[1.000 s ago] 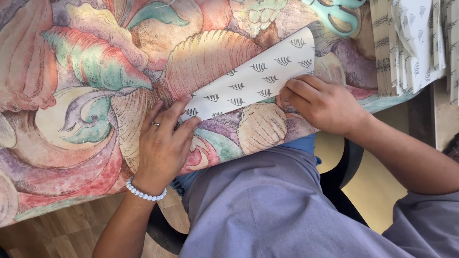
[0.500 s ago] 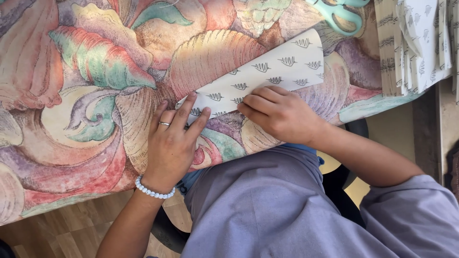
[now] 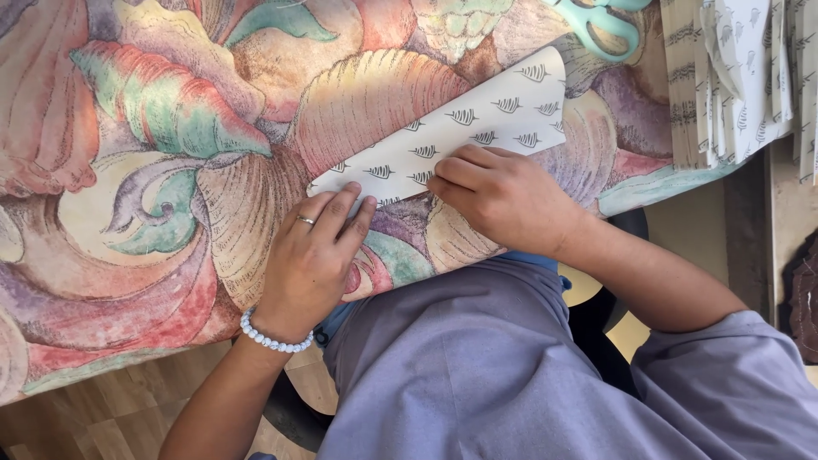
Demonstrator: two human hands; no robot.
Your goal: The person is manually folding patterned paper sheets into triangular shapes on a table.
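A white strip of paper (image 3: 477,119) with small grey leaf marks lies slanted on the table, which is covered by a cloth with large painted shells and leaves (image 3: 153,170). My left hand (image 3: 311,255), with a ring and a pale bead bracelet, lies flat with its fingertips pressing the strip's near-left end. My right hand (image 3: 503,198) rests on the strip's lower edge near its middle, fingers curled and pressing down on the paper. Neither hand lifts the strip off the cloth.
Mint-handled scissors (image 3: 601,21) lie at the far edge, right of centre. A stack of similar patterned paper pieces (image 3: 741,77) sits at the table's right end. My lap in grey-blue cloth (image 3: 477,366) fills the foreground, with wooden floor (image 3: 77,417) at lower left.
My right hand has slid leftward along the strip's lower edge, from its right end to near the middle. The left hand has stayed pressing the left end.
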